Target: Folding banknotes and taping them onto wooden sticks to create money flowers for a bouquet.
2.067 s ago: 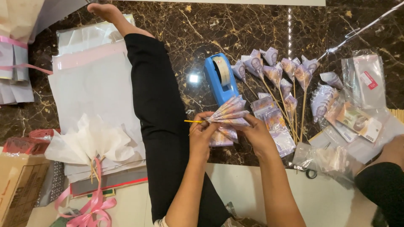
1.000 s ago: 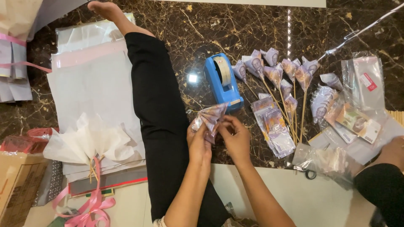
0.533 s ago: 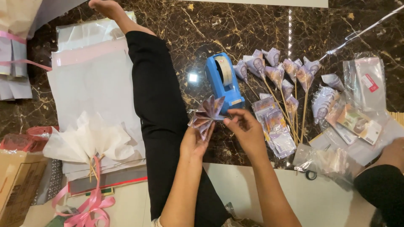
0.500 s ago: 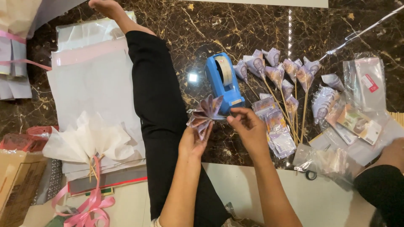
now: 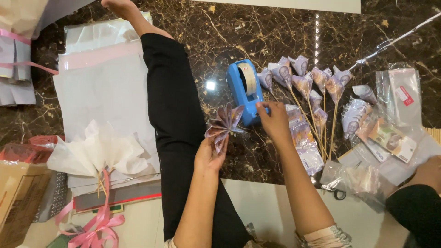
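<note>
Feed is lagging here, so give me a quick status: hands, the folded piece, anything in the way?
Left hand pinching folded banknote fan. Right hand on blue tape dispenser. Nothing between them.

- Left hand (image 5: 209, 154): bare, no glove, ring or watch showing; forearm is running bare down to the frame's lower edge.
- Right hand (image 5: 274, 120): bare too, nothing showing on fingers or wrist.
- Right arm is showing a pale, light-patterned sleeve (image 5: 327, 236) bunched at the elbow, cut off by the bottom edge.
- Left arm is showing no sleeve in view.
- Leg (image 5: 177, 124) is wearing plain black, close-fitting trousers, smooth fabric, no print or seams showing.
- Foot (image 5: 120, 7) is showing bare past the trouser cuff, no sock or shoe.
</note>
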